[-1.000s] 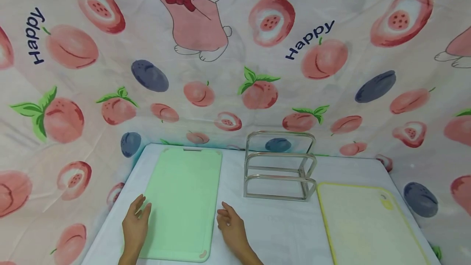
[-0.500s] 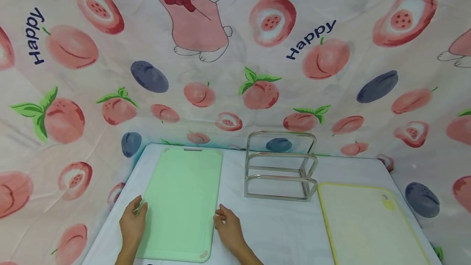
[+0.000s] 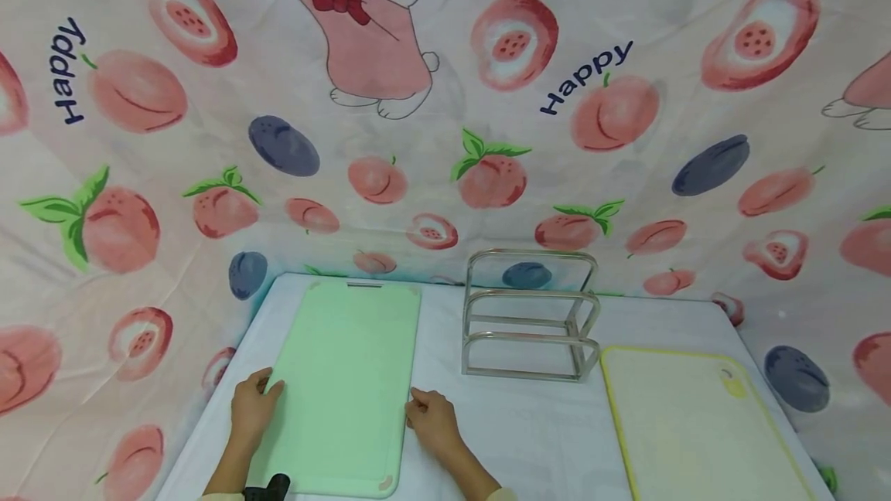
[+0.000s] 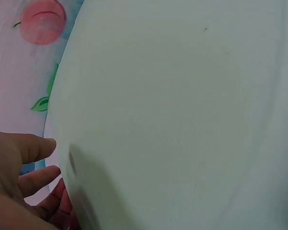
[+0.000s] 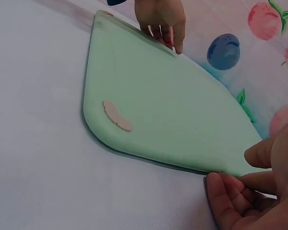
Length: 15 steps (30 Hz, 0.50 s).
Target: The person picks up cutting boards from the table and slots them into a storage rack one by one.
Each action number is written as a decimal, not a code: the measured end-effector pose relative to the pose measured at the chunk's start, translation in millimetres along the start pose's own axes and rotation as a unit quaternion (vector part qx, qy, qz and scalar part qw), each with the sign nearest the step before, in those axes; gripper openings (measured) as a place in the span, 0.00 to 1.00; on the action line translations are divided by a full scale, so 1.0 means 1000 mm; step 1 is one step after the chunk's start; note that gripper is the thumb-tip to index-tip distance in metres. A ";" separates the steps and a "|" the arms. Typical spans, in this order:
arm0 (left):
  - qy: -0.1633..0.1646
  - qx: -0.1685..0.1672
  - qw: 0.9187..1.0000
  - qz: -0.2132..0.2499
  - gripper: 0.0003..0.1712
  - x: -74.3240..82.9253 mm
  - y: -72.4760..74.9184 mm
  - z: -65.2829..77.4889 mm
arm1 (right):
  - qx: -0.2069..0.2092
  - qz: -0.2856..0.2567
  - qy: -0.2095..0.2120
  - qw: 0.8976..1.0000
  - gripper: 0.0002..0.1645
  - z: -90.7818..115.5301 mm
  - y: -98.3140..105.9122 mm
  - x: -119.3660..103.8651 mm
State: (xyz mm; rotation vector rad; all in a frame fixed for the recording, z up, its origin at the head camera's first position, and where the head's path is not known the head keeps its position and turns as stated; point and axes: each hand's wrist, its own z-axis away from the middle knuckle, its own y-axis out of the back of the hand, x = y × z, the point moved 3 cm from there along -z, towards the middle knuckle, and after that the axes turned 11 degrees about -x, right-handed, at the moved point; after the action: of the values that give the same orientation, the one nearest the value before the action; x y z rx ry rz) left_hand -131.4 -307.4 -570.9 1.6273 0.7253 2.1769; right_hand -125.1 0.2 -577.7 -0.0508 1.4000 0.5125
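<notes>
Reach seemingly done, handling remains: pale-green rectangular plastic-looking board (image 3: 341, 400) flat, left hand (image 3: 254, 410) loose-fingered, right hand (image 3: 433, 422) touching edge, grip unclear.

We saw a white table (image 3: 529, 424). On it were a green board (image 3: 343, 393), a shiny metal rack (image 3: 532, 337) and a pale board (image 3: 696, 424) with a yellow edge.

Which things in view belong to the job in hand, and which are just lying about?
In hand:
- green board, between both hands
- left hand, at its left edge
- right hand, at its right edge

Untouched, seemingly lying about for now:
- metal rack
- yellow-edged board
</notes>
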 end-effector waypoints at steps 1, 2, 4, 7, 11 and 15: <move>0.005 -0.004 1.000 0.005 0.27 0.000 0.001 -0.001 | -0.001 -0.001 -0.003 1.000 0.22 -0.001 0.000 0.000; 0.009 -0.006 1.000 0.006 0.27 0.000 0.001 -0.002 | 0.000 -0.003 -0.004 1.000 0.22 -0.002 0.000 0.000; 0.015 -0.010 1.000 0.010 0.27 0.001 0.002 -0.003 | 0.001 -0.005 -0.006 1.000 0.21 -0.003 0.000 -0.002; 0.028 -0.006 0.999 0.016 0.25 0.002 0.002 -0.006 | 0.006 -0.012 -0.010 1.000 0.20 -0.004 0.001 -0.004; 0.056 0.002 0.998 0.030 0.24 0.003 0.001 -0.009 | 0.004 -0.052 -0.028 0.998 0.19 -0.003 0.002 -0.004; 0.094 0.026 0.995 0.029 0.26 0.004 0.000 -0.012 | -0.009 -0.091 -0.042 0.995 0.20 -0.003 0.001 -0.001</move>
State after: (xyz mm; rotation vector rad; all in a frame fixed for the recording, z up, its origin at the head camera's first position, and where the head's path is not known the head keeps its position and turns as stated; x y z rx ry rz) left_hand -143.7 -307.3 -570.6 1.4990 0.8020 2.3961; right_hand -128.2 -0.2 -576.8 -0.1687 1.2934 0.3713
